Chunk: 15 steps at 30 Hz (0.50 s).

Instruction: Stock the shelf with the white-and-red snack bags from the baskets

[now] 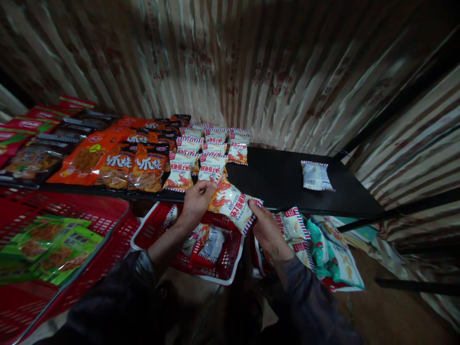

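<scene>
Dark fabric sleeves [305, 287] foremost, slip risk!

Left hand [196, 199] and right hand [268, 227] pinch a white-and-orange, stripe-ended plastic packet [228, 201] at the front edge of the black flat shelf [275, 175]; slick film could slide, dropping it into the red, white-rimmed plastic basket [235, 266] below.

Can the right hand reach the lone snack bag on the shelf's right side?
Probably yes: only black shelf appears between the right hand and the lone snack bag, though that hand would first need to release its white snack packaging.
</scene>
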Available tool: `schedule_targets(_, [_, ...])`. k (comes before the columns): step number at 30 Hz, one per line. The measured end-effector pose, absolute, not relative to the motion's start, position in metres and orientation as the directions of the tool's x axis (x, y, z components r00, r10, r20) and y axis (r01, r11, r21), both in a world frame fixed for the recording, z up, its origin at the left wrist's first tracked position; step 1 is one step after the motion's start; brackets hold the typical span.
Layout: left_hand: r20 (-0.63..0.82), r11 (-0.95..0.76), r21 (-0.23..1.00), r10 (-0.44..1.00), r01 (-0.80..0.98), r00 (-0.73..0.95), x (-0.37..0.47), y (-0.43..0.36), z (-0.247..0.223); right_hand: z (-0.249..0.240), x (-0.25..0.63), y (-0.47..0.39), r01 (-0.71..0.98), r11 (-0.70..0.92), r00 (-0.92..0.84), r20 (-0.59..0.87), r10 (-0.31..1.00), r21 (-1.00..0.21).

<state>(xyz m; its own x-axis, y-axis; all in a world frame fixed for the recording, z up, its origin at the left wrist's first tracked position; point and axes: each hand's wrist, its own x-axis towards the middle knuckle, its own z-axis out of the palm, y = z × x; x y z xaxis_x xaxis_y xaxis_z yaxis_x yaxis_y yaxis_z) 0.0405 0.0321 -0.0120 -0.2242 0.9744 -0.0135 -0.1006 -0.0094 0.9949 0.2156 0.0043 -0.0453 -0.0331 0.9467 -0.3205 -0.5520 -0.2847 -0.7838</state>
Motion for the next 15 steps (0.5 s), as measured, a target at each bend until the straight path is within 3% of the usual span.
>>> schedule_targets(4, [-0.012, -0.007, 0.994, 0.984, -0.111, -0.175, 0.041, 0.022, -0.021, -0.042, 0.222, 0.012, -0.529, -0.245, 0.029, -0.306, 0.952, -0.812])
schedule_targets(8, [-0.072, 0.071, 0.989, 0.997, -0.128, -0.003, 0.041, 0.005, -0.026, -0.041, 0.235, 0.022, -0.399, -0.126, 0.153, -0.201, 0.968, -0.908])
schedule_targets(11, [-0.081, 0.09, 0.992, 0.99, -0.082, 0.114, 0.043, -0.007, -0.027, -0.039, 0.243, 0.026, -0.253, -0.079, 0.134, -0.115, 0.984, -0.964])
schedule_targets(15, [-0.102, 0.101, 0.995, 0.992, 0.016, 0.08, 0.045, -0.019, -0.037, -0.036, 0.247, 0.028, -0.116, -0.032, 0.08, -0.041, 0.996, -0.993])
